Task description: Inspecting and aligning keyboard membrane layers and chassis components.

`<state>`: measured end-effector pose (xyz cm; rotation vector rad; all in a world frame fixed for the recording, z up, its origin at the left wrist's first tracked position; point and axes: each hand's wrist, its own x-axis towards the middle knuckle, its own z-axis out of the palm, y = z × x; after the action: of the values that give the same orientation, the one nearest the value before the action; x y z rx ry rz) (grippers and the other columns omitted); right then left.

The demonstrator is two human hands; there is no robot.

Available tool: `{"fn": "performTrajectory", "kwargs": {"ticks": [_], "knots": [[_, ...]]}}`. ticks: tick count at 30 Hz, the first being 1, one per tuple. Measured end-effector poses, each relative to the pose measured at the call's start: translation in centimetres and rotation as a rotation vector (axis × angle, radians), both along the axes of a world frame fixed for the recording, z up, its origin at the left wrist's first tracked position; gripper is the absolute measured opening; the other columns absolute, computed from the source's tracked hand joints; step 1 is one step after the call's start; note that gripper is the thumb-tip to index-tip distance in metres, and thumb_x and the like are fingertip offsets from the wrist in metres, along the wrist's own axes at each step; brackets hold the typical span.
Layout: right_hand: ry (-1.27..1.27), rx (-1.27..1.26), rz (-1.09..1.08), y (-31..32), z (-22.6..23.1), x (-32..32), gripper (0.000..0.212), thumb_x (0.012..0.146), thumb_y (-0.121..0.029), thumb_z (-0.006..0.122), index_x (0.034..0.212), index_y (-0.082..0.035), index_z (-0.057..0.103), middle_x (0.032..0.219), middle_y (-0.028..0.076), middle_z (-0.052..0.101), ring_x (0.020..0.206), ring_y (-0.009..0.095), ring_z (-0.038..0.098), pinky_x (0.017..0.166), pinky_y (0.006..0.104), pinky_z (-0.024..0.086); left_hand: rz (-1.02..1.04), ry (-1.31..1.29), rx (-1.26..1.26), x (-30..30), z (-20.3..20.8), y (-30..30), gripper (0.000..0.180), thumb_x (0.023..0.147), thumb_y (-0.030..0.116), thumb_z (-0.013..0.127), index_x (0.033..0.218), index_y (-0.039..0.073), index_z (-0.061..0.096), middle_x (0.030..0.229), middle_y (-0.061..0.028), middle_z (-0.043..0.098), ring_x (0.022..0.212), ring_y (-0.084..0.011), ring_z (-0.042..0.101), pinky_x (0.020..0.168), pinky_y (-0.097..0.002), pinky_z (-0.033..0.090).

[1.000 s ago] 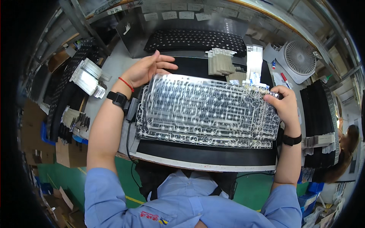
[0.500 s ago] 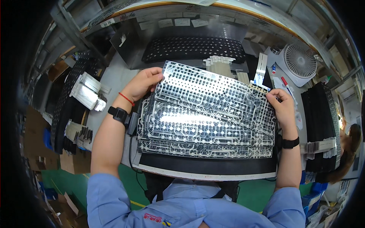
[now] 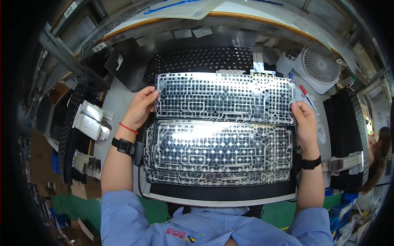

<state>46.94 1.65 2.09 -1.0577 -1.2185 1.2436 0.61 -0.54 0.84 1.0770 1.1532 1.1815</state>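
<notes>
A clear keyboard membrane sheet (image 3: 225,98) with silvery traces and rows of dots is held up almost level, its long sides running left to right. My left hand (image 3: 143,102) pinches its left edge between thumb and fingers. On the opposite side my right hand (image 3: 303,117) grips the right edge. From the sheet's far edge a pale tail with a blue-and-white patch (image 3: 258,67) sticks up, right of centre. Just nearer to me lies a stack of similar membrane sheets (image 3: 221,149), slightly fanned, on a black mat (image 3: 221,191).
Black perforated keyboard plates (image 3: 197,63) lie behind the sheet. A white fan (image 3: 321,65) and a red marker (image 3: 303,90) are at the far right. Dark stacks with silvery tails (image 3: 347,139) stand right; more silvery tails (image 3: 92,121) hang left. Another person (image 3: 381,151) shows at the right rim.
The held sheet has turned from a slant down to the right to nearly level, its left end lowered. It now overlaps less of the stack. My head view has shifted slightly.
</notes>
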Motion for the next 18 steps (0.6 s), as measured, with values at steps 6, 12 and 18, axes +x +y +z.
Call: {"fn": "performTrajectory", "kwargs": {"ticks": [6,12,18], "knots": [[-0.087,-0.001,-0.05,0.1,-0.1,0.7,0.014,0.093,-0.016,0.059,0.092,-0.002,0.062,0.067,-0.009,0.051,0.057,-0.001,0.038,0.053,0.0157,0.029,0.028,-0.039,-0.017,0.7,0.0,0.2,0.013,0.095,0.018,0.054,0.098,0.009,0.062,0.076,0.0074,0.058,0.064,-0.001,0.046,0.057,-0.0169,0.035],[-0.063,0.008,-0.097,-0.3,0.3,0.5,0.018,0.094,-0.02,0.059,0.092,-0.002,0.062,0.064,-0.007,0.051,0.052,0.001,0.04,0.049,0.016,0.03,-0.093,-0.142,0.099,-1.1,-0.9,0.4,0.016,0.097,0.02,0.051,0.103,0.007,0.059,0.064,0.0037,0.051,0.055,-0.0049,0.045,0.052,-0.0189,0.035],[0.057,0.073,-0.059,-0.5,0.3,0.6,0.019,0.095,-0.02,0.056,0.096,-0.001,0.061,0.072,-0.002,0.058,0.058,0.005,0.052,0.058,0.0169,0.039,-0.053,-0.206,0.093,-0.5,-0.1,0.1,0.032,0.099,0.032,0.043,0.112,0.006,0.056,0.095,-0.0045,0.064,0.075,-0.0091,0.061,0.061,-0.0207,0.045]]}}
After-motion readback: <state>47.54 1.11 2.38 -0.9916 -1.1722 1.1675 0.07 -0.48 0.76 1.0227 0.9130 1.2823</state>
